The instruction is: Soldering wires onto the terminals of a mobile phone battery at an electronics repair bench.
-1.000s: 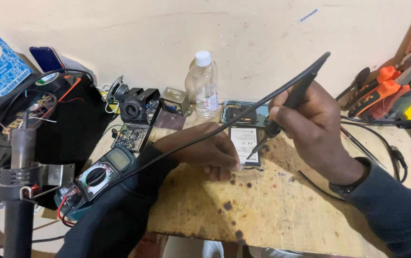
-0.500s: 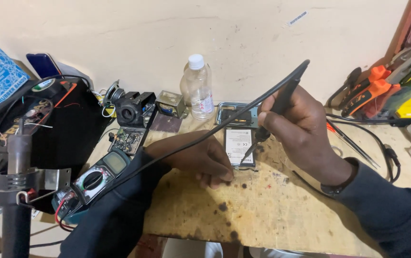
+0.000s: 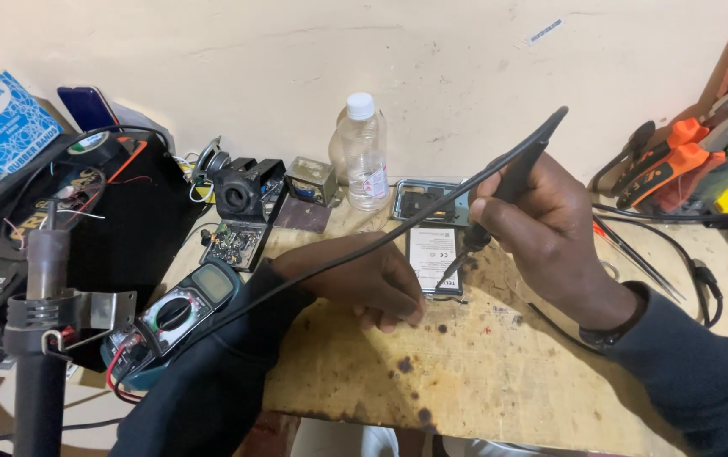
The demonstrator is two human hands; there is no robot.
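Observation:
My right hand [image 3: 546, 228] grips a black soldering iron [image 3: 512, 173] like a pen, its tip down at the lower edge of an opened phone [image 3: 432, 241] lying back-up on the stained wooden board [image 3: 482, 372]. The iron's black cable runs left across my left forearm. My left hand [image 3: 364, 283] rests palm-down on the board, fingers curled, touching the phone's left side. It holds nothing that I can see.
A multimeter [image 3: 173, 309] lies by my left sleeve. A clear plastic bottle [image 3: 364, 156], small circuit boards [image 3: 233, 241] and a black part sit at the back. An iron stand [image 3: 42, 338] rises at the near left. Orange-handled tools [image 3: 677, 161] and tweezers [image 3: 639, 258] lie right.
Both hands stay on the phone and iron in the same grip. The view has drifted slightly, with no clear movement of the iron's tip.

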